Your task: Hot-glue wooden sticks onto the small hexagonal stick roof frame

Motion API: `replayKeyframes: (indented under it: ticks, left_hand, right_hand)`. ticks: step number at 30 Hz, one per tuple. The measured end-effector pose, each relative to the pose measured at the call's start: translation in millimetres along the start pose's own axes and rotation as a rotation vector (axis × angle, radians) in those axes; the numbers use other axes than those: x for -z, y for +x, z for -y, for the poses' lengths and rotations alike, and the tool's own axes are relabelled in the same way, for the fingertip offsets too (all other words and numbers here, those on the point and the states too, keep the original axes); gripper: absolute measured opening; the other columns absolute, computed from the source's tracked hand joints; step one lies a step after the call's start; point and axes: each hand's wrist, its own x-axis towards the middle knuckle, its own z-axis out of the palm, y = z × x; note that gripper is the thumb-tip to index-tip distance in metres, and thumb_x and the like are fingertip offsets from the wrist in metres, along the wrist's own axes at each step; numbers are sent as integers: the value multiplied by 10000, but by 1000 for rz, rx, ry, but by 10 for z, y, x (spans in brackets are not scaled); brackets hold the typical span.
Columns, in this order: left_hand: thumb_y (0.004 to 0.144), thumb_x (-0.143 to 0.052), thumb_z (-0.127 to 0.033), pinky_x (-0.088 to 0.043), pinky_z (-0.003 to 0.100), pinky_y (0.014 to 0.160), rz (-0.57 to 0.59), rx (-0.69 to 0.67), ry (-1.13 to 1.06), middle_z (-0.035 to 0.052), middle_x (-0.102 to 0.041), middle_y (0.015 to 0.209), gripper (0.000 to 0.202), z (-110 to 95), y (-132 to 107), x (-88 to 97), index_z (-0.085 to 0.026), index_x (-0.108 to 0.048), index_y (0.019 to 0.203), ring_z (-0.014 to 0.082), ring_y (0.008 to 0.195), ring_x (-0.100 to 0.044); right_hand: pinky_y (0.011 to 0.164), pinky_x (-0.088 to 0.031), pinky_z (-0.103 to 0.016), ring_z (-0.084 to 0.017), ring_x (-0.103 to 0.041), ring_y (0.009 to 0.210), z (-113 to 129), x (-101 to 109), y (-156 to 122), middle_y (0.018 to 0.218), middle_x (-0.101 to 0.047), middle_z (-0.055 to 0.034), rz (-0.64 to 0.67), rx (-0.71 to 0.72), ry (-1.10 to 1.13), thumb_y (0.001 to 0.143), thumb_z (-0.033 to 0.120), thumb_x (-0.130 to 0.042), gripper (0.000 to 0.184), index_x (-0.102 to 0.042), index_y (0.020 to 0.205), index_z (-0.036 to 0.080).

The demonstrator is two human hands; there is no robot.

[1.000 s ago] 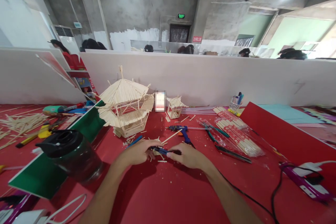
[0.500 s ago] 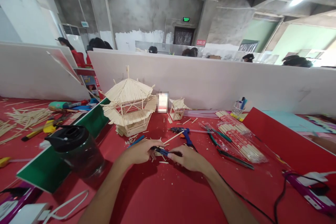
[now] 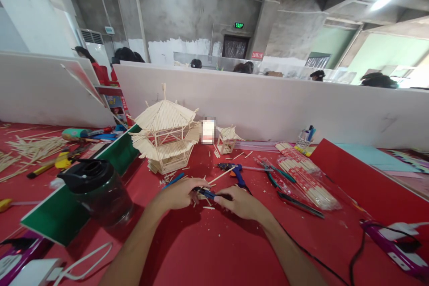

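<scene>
My right hand (image 3: 239,201) is closed around a blue-and-black hand tool (image 3: 208,194), which looks like pliers. The tool's dark far end reaches the fingers of my left hand (image 3: 182,192). Those left fingers are bent and pressed together; what they pinch is hidden. A thin wooden stick (image 3: 221,175) slants up and right from close to the left fingertips, and short cut pieces of stick (image 3: 209,208) lie under and around the tool. Just beyond my hands, a blue hot glue gun (image 3: 237,174) rests on the red table.
A stick-built pavilion (image 3: 164,132) and a smaller one (image 3: 228,139) stand at the back. A dark water bottle (image 3: 100,196) is on the left beside a green board (image 3: 56,216). Bagged sticks (image 3: 308,178), green-handled pliers (image 3: 273,181) and a power strip (image 3: 395,250) lie right.
Both hands and the tool keep nearly the same place and grip. The view has shifted very slightly; at the far right edge, another person's hand or arm no longer shows.
</scene>
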Motion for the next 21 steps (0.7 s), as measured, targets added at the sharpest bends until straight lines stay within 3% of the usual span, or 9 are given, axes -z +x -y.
replayKeyframes:
  ticks: [11,17,21]
  left_hand:
    - [609,-411,34,-486,235,746,5,-27,77,28,-629,1252,736,-59,-19,37,-260,-592,1259,152,834,-659]
    - [654,-454,6,-457,280,896,-28,-14,183,39,-644,1225,626,-127,-51,77,-256,-617,1198,212,1048,-612]
    - [660,-452,6,-447,268,916,-56,-7,191,27,-637,1236,635,-132,-60,91,-269,-602,1212,202,1073,-604]
  right_hand:
    - [613,-323,-257,-174,-594,684,49,-19,2,785,-709,-59,-13,2,-123,974,471,-381,455,-708,858,176]
    - [689,-369,-262,-212,-637,850,108,-23,28,984,-725,-78,8,23,-113,987,455,-358,416,-686,1000,198]
    - [774,-398,-287,-238,-634,954,115,-5,44,1079,-706,-95,8,16,-99,997,451,-330,425,-657,1090,196]
